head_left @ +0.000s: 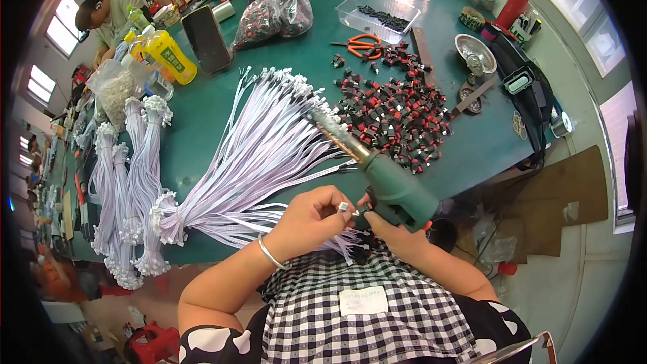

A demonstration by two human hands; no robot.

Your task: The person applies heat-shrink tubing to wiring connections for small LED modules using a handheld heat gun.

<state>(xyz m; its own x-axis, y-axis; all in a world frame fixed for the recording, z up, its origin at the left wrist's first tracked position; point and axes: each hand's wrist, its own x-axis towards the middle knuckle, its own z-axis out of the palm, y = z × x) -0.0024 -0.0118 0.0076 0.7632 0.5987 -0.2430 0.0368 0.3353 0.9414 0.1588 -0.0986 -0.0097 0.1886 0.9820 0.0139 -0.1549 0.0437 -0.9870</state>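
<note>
My left hand (315,219), with a bangle on its wrist, is closed in a pinch on a small white plug (343,207). Close beside it, my right hand (397,234) pinches a small black connector (362,209). A dark green tool with a metal barrel, like a heat gun (403,192), covers part of the right hand; whether that hand also grips it is hidden. Its barrel points up and left over a fanned bundle of white flat cables (249,138). Right of the barrel lies a heap of small black-and-red connectors (394,111).
Tied cable bundles (128,189) lie at left, near yellow bottles (168,56) and a phone (207,39). Farther back are a filled plastic bag (276,10), orange-handled scissors (364,46) and a clear tray (377,17). A metal bowl (475,52) stands right. Another person (118,17) works far left.
</note>
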